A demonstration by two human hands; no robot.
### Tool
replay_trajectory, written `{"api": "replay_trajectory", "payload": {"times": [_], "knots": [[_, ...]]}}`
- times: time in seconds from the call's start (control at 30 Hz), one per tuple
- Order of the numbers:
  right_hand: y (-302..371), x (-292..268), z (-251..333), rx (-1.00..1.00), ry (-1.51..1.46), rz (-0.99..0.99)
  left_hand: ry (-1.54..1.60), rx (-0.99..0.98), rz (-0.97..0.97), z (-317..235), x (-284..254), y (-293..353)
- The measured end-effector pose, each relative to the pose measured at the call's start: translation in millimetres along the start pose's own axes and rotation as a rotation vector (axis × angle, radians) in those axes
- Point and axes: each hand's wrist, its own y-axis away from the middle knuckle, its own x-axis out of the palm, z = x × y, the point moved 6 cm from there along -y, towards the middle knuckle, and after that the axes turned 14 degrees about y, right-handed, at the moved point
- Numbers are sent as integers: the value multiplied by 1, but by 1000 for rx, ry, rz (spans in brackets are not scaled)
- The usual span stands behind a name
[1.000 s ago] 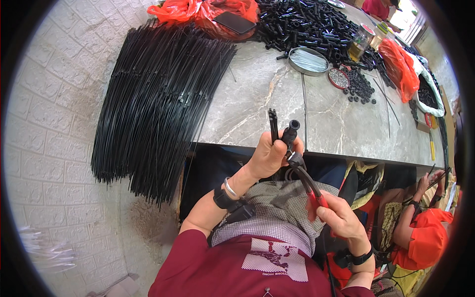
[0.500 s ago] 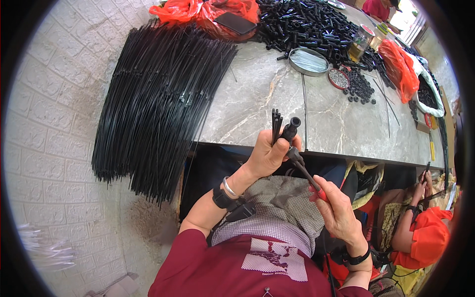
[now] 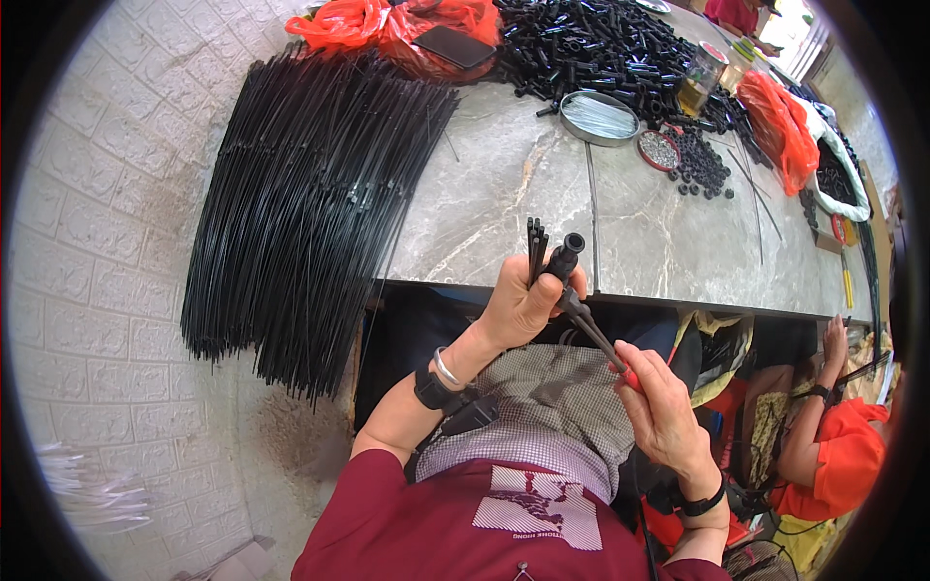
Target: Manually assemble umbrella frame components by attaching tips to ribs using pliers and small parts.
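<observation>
My left hand (image 3: 518, 308) is closed around a short black tube fitting (image 3: 565, 257), its open round end tilted up and away from me. Several thin black rods (image 3: 537, 242) stand up beside the fitting in the same grip. Closed on the red grip of a long dark metal tool, perhaps pliers, is my right hand (image 3: 661, 399). The tool (image 3: 594, 331) slants up to the left, its head against the lower part of the fitting. My left fingers partly hide that contact. Both hands are over my lap, just before the table's near edge.
Long black rods (image 3: 300, 203) lie in a thick bundle on the stone-topped table (image 3: 484, 184), overhanging its edge. Farther back are piled black tubes (image 3: 601, 58), a round tin (image 3: 601, 121) of pale thin sticks and small black rings (image 3: 699, 165). A co-worker in an orange top (image 3: 843, 460) sits at right.
The tool's head has shifted slightly at the fitting, and its jaws look turned. My hands stay almost in place. The co-worker's hand at right has risen toward the table edge.
</observation>
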Motion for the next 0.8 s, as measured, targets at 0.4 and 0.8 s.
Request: {"api": "replay_trajectory", "payload": {"times": [0.4, 0.8], "knots": [[2, 1, -2, -8, -8, -18, 15, -4, -6, -2, 3, 0], [1, -1, 0, -48, 82, -62, -1, -10, -12, 0, 3, 1]]}}
